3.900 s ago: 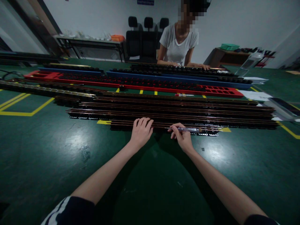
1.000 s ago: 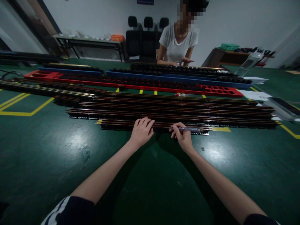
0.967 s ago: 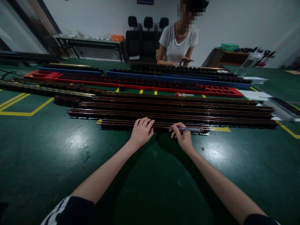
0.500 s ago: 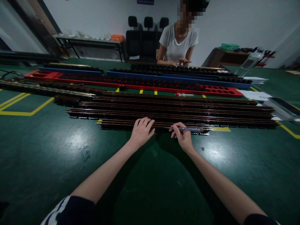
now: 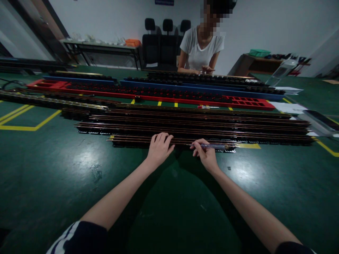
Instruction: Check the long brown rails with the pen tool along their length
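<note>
Head view, all placed by the front strip (image 5: 132,142): the front strip itself, long, dark and narrow, with thin copper-coloured rods running lengthwise, lies nearest the person on the green tabletop (image 5: 66,187); left hand (image 5: 159,146), palm down at the middle of the front strip, fingers slightly spread, thumb by its near edge; whether it grips or merely rests cannot be told; right hand (image 5: 205,151), on the right part of the front strip, closed in a pen-like pinch round a slim tool (image 5: 217,146); tool nearly level, its tip too small to tell; handling, as judged: left hand best pressed evenly, so the front strip does not slide; tool best guided by light, short finger movements, sparing the thin rods; materials: tool handle clear, rounded, apparently plastic; tabletop smooth, with glossy patches of reflected light; yellow tape (image 5: 249,145), flat, off the right end of the front strip; stacked strips (image 5: 198,121), ribbed and glinting, just behind it; red tray (image 5: 251,102), long and slotted, farther behind; blue trays (image 5: 159,84), straight-edged, beyond that.
</note>
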A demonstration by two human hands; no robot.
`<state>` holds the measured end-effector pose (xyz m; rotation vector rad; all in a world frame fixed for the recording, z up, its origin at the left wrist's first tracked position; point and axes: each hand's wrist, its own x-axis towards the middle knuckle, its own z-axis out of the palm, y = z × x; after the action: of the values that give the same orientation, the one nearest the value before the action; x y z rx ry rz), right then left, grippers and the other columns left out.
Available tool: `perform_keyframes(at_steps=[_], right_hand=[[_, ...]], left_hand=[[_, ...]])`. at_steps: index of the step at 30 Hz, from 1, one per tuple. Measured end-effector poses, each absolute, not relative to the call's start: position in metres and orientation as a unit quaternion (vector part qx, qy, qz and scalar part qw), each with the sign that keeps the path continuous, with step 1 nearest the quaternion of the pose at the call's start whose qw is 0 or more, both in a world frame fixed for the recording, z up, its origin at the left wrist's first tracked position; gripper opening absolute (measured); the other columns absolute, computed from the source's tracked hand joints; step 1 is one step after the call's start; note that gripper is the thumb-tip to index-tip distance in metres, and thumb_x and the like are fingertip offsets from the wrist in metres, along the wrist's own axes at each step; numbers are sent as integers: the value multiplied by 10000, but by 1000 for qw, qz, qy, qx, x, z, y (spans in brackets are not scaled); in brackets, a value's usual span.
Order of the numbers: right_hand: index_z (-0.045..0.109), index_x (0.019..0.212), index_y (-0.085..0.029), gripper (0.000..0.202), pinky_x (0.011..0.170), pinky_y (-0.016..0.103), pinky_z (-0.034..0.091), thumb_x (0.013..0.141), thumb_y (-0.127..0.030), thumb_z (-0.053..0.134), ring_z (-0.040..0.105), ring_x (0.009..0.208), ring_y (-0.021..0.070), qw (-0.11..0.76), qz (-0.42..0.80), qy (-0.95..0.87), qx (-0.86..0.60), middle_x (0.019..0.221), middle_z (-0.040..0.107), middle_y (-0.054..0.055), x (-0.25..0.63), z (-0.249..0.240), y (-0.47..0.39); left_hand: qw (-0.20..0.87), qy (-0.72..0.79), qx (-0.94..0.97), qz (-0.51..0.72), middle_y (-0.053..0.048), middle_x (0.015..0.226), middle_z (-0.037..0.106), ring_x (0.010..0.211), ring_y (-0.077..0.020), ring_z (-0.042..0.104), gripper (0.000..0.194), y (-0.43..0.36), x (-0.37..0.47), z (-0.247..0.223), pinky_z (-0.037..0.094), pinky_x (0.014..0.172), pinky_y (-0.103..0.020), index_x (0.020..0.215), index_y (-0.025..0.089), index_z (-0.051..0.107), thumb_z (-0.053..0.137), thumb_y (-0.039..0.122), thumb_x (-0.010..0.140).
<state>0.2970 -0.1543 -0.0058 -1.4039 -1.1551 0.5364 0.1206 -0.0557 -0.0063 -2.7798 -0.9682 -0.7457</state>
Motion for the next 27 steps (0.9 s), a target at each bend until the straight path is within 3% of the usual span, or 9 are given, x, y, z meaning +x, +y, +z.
perform_keyframes(at_steps=[9,27], right_hand=[[574,800,-194,287,431,235,412,844,-474,529,541,434,101,583,227,-495,-603,687,663,20,295,-4,-155],[587,796,-184,279,401,216,383,835,-458,552,547,429,99,619,235,-446,-602,643,660,16,296,-5,-155]], left_hand=[[59,-339,-904,-255,-147,1129,589,1083,-279,523,316,-58,121,-6,385,940,-453,1147,137,580,415,210,887],[73,-337,-904,-252,-125,1192,592,1134,-276,515,511,-59,119,-6,388,961,-488,1186,181,578,368,-18,764]])
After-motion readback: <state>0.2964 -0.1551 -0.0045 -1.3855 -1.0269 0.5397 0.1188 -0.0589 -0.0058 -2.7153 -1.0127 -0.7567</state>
